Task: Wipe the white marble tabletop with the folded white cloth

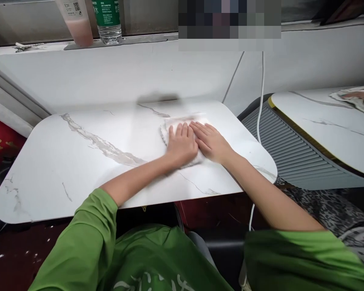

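A white folded cloth (185,121) lies on the white marble-patterned tabletop (79,178), right of its middle. My left hand (183,147) presses flat on the cloth, with fingers pointing forward and the palm hidden from view. Beside it, my right hand (210,141) rests with straight fingers over the cloth's right part, its fingertips close to the left hand. Both hands are open against the cloth rather than wrapped round it. The cloth's edges look slightly blurred.
On the ledge behind stand a pink tube (79,24) and a green-labelled bottle (108,20). A white cable (261,101) hangs past the table's right side. At right, another person's hand (362,98) holds a cloth (348,96) on a second table (321,121).
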A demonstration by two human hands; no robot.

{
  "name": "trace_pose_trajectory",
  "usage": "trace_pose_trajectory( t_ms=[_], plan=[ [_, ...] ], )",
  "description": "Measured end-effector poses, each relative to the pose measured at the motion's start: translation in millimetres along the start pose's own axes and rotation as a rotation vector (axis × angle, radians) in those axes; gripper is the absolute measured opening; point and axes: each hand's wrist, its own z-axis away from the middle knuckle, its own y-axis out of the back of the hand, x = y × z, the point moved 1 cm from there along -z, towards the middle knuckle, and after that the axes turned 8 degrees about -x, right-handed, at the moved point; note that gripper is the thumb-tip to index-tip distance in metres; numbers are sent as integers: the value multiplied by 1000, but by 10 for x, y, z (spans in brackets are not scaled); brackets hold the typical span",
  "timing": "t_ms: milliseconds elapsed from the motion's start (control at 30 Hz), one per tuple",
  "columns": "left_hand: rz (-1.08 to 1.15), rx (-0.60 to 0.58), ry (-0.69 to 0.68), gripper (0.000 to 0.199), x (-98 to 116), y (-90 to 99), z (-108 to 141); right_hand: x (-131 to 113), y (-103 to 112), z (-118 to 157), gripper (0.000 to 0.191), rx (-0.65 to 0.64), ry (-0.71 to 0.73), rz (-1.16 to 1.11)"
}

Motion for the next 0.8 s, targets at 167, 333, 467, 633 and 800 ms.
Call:
trace_pose_trajectory(
  t_ms=[167,333,467,633,800],
  plan=[
    [-46,10,-194,60,653,-100,454,-38,155,936,57,-10,-3,-29],
    [-27,10,-281,60,1015,-158,382,165,239,1301,58,-12,-90,-48],
    [-2,7,-292,59,1063,-195,19,455,227,1157,57,-7,-158,-11],
    [21,45,-247,55,849,-217,-624,884,164,612,55,12,-175,34],
    [22,28,-199,54,530,-155,-1251,1214,114,-57,53,92,-220,9]
  ],
)
